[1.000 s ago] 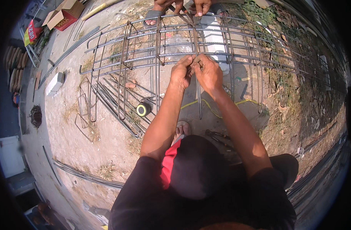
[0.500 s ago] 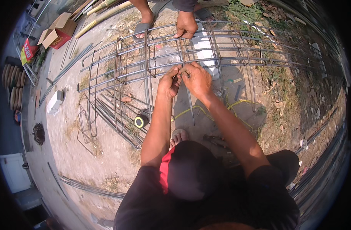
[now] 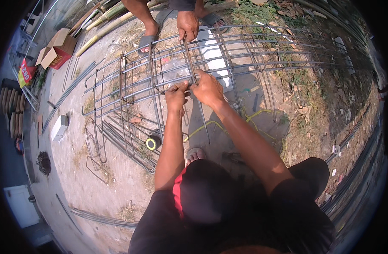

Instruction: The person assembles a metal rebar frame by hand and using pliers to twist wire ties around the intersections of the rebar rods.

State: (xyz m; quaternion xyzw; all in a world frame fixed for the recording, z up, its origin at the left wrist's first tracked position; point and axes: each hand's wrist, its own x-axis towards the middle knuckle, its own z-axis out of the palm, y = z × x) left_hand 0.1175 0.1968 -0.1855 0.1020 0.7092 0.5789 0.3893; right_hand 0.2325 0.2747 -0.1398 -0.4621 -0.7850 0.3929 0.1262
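A rebar cage (image 3: 134, 98) of long steel bars and thin square stirrups stretches across the ground in front of me. At its near long bar, my right hand (image 3: 208, 90) is closed around a stirrup (image 3: 202, 116) where the two cross. Just left of that crossing, my left hand (image 3: 176, 100) is closed with thumb and fingertips together against the bar; anything small between them cannot be made out. Across the cage, a co-worker's hand (image 3: 188, 25) grips the far top of the same stirrup.
Loose stirrups (image 3: 96, 163) and a bundle of bars lie left, beside a black-and-yellow tape measure (image 3: 152, 143). Yellow cord (image 3: 208, 123) crosses the ground under the cage. White blocks (image 3: 59, 128), a cardboard box (image 3: 58, 48) and bamboo poles (image 3: 105, 31) lie farther off. The co-worker's sandalled foot (image 3: 148, 41) stands beyond.
The whole view has shifted a little. My left hand has drawn slightly away from my right hand, which stays at the crossing. The co-worker's hand still holds the stirrup.
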